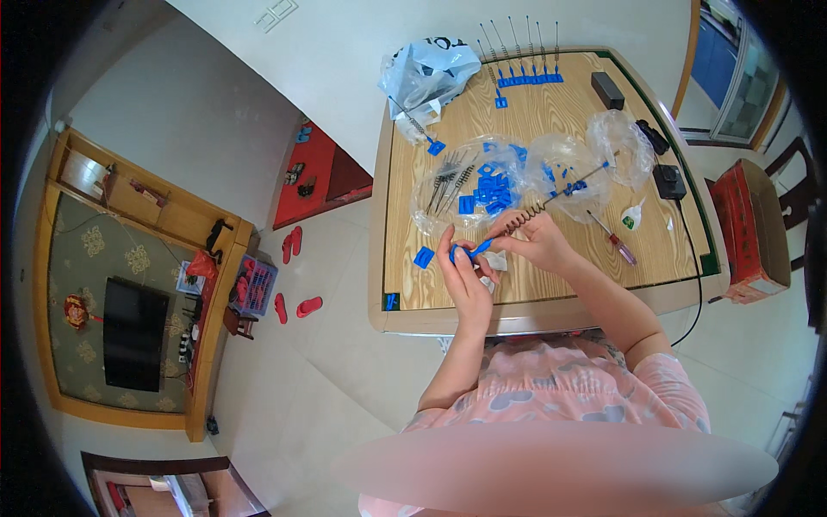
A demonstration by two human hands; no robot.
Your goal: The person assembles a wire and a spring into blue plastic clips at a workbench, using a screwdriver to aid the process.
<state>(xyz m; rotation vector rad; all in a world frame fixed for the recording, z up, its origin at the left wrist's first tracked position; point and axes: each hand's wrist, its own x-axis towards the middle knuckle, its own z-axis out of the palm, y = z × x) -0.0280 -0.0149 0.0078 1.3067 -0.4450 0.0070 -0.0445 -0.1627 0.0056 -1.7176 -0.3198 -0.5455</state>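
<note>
Between both hands is a thin rod with a dark coiled spring (525, 217) and blue plastic at its ends, slanting up to the right. My left hand (467, 280) curls its fingers around the looped blue end piece (458, 253). My right hand (538, 243) pinches the blue stem next to the coil, thumb and fingers pressed together. Beside my left hand lies a loose blue square base (423, 257). Beyond the hands, clear plastic bags hold blue plastic parts (495, 188) and loose spring rods (446, 183).
Several spring rods stand on blue bases (530, 80) at the table's far edge. A screwdriver (618, 248) and a small white-green container (631, 215) lie right. Further right are a black adapter (668, 181) with a cable and a black box (607, 90). A plastic bag (428, 73) lies far left.
</note>
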